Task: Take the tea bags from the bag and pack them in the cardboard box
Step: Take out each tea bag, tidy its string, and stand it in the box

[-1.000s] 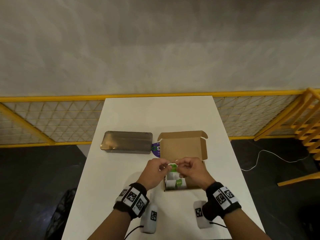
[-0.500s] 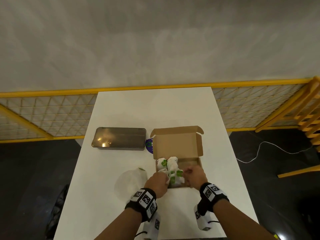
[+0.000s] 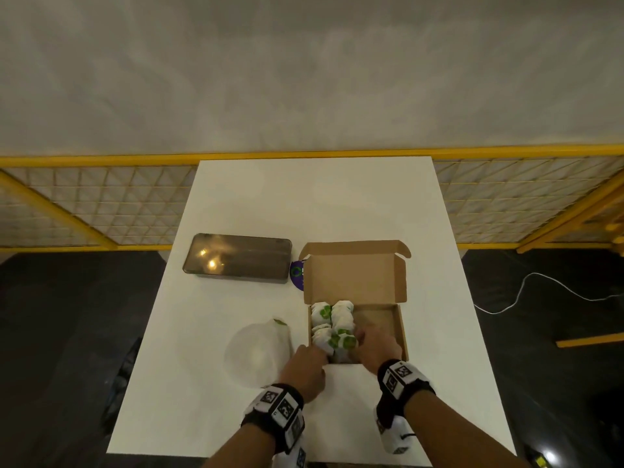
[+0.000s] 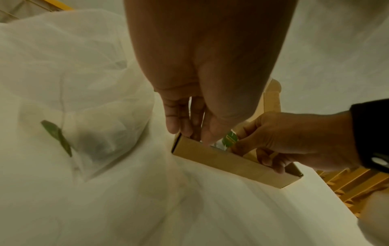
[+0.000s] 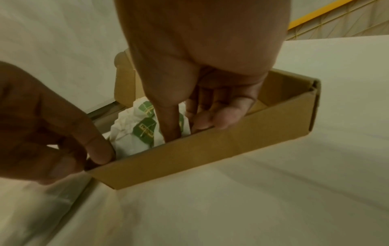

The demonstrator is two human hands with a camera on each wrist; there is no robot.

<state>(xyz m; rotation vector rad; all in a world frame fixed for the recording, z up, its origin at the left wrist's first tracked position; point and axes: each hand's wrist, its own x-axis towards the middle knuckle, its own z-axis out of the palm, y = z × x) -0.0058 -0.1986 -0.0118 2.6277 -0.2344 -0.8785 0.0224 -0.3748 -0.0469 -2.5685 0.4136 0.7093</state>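
Note:
An open cardboard box (image 3: 354, 275) stands on the white table (image 3: 304, 204) with its lid tipped back. Several white tea bags (image 3: 332, 320) with green tags fill its left half; the right half shows bare cardboard. My left hand (image 3: 322, 358) holds the box's near-left corner, thumb inside and fingers outside in the left wrist view (image 4: 195, 133). My right hand (image 3: 363, 339) is inside the box by the near wall, and its thumb and fingers (image 5: 189, 126) pinch a tea bag (image 5: 130, 133) among the others. A translucent plastic bag (image 3: 256, 352) lies left of the box, with a tea bag (image 4: 94, 143) still inside.
A dark shiny rectangular tin (image 3: 238, 258) lies at the back left of the box, with a purple round disc (image 3: 297, 273) between them. A yellow mesh fence (image 3: 101, 204) runs behind the table. A white cable (image 3: 540, 285) trails on the dark floor to the right.
Both hands held a tea bag above the box a second ago. They have come down: the right hand went into the box with it, and the left moved to the near-left corner.

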